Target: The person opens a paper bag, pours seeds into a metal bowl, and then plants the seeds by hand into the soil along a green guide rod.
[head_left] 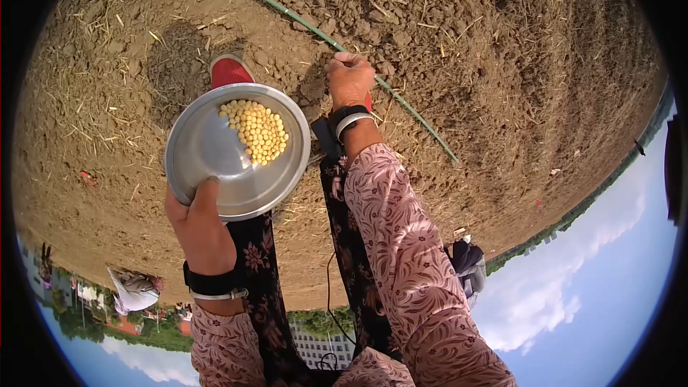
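Note:
My left hand grips the near rim of a round metal bowl, its thumb lying over the inside. Yellow beans are gathered in the far right part of the bowl. To the right of the bowl, my right hand is closed at a thin green stick, which runs diagonally past it over the soil. The fingertips are bent round, and the hand seems to hold the stick. Whether any beans are in this hand is hidden.
Dry, cloddy soil with straw spreads all round. A red shoe shows just beyond the bowl. A person in dark clothes is at the lower right, and a white sack-like thing lies at the lower left. A black cable hangs between my legs.

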Tool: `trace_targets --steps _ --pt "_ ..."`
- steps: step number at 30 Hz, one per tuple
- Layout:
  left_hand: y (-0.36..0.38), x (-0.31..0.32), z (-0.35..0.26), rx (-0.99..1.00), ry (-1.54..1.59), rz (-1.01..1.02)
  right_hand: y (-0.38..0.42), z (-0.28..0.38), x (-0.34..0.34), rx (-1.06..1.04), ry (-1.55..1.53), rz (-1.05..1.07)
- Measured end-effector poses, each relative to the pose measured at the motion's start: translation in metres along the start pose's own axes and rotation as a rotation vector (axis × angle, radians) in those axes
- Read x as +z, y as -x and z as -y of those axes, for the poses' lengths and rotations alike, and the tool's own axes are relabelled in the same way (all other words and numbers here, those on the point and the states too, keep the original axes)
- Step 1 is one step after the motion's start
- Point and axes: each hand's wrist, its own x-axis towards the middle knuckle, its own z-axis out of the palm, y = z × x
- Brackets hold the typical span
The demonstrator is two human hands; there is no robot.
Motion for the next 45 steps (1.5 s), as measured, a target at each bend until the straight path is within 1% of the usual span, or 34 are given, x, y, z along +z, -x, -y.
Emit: trace_targets --steps 1,2,3,6,10,12,13,15,17,19,21,23,24,25,27,28,30,35,37,38,40,41,42,43,45 --pt "0.000 -0.002 -0.001 0.001 -0.001 -0.002 -0.002 -0.002 0.006 0.024 0.016 -0.076" --pt "0.001 -0.005 -0.003 0.081 -0.134 0.059 -0.003 -0.005 0.012 0.050 -0.050 -0.104" --pt "0.001 -0.007 -0.003 0.158 -0.267 0.119 -0.005 -0.010 0.016 0.052 -0.049 -0.102" --pt "0.001 -0.009 0.000 0.134 -0.239 0.123 -0.011 -0.017 0.025 -0.008 -0.069 -0.164" --pt "-0.001 -0.009 0.003 0.107 -0.141 0.082 -0.008 -0.012 0.017 0.041 -0.130 -0.135" --pt "-0.001 -0.003 -0.003 0.025 -0.025 0.074 -0.003 -0.012 0.004 -0.035 -0.091 -0.020" --pt "-0.001 -0.003 -0.003 0.023 -0.020 0.076 0.006 0.000 -0.008 -0.038 -0.086 -0.022" --pt "-0.003 -0.001 0.001 0.001 0.049 0.037 0.029 0.037 -0.038 -0.106 -0.023 0.202" --pt "-0.006 -0.002 0.009 0.011 0.066 0.037 0.068 0.093 -0.062 -0.250 0.033 0.315" --pt "-0.006 -0.003 0.009 0.017 0.081 0.032 0.110 0.133 -0.079 -0.444 0.123 0.418" --pt "-0.005 0.000 0.005 0.035 0.084 0.091 0.130 0.158 -0.082 -1.036 0.386 0.526" --pt "-0.003 0.004 0.002 0.019 0.052 0.073 0.156 0.169 -0.075 -1.064 0.734 0.629" --pt "-0.003 0.004 0.001 0.001 0.015 0.056 0.160 0.165 -0.064 -1.195 0.866 0.583" --pt "-0.004 0.003 0.002 0.001 0.018 0.056 0.163 0.162 -0.057 -1.197 0.868 0.583" --pt "-0.005 0.001 0.007 -0.023 0.044 0.060 0.164 0.157 -0.046 -1.241 1.094 0.590" --pt "-0.007 0.000 0.009 -0.025 0.050 0.056 0.162 0.153 -0.042 -1.318 1.047 0.531" --pt "-0.008 0.000 0.012 -0.020 0.073 0.004 0.161 0.146 -0.039 -1.317 1.068 0.556" --pt "-0.011 -0.003 0.014 0.010 0.082 0.025 0.163 0.144 -0.036 -1.304 1.112 0.597" --pt "-0.011 -0.003 0.010 0.003 0.086 0.035 0.164 0.156 -0.039 -1.209 1.039 0.656" --pt "-0.011 -0.003 0.007 -0.001 0.113 0.044 0.162 0.161 -0.040 -1.210 1.040 0.660" --pt "-0.012 -0.001 0.002 -0.006 0.143 0.049 0.153 0.170 -0.044 -0.954 0.614 0.727" --pt "-0.013 0.000 0.000 0.009 0.150 -0.007 0.143 0.176 -0.043 -0.882 0.435 0.698" --pt "-0.014 0.000 -0.002 0.024 0.158 -0.064 0.133 0.176 -0.041 -0.756 0.359 0.624" --pt "-0.015 -0.002 -0.003 0.023 0.160 -0.068 0.120 0.173 -0.036 -0.631 0.284 0.550" --pt "-0.016 -0.006 -0.005 -0.006 0.193 -0.109 0.080 0.147 -0.017 -0.588 0.271 0.400"
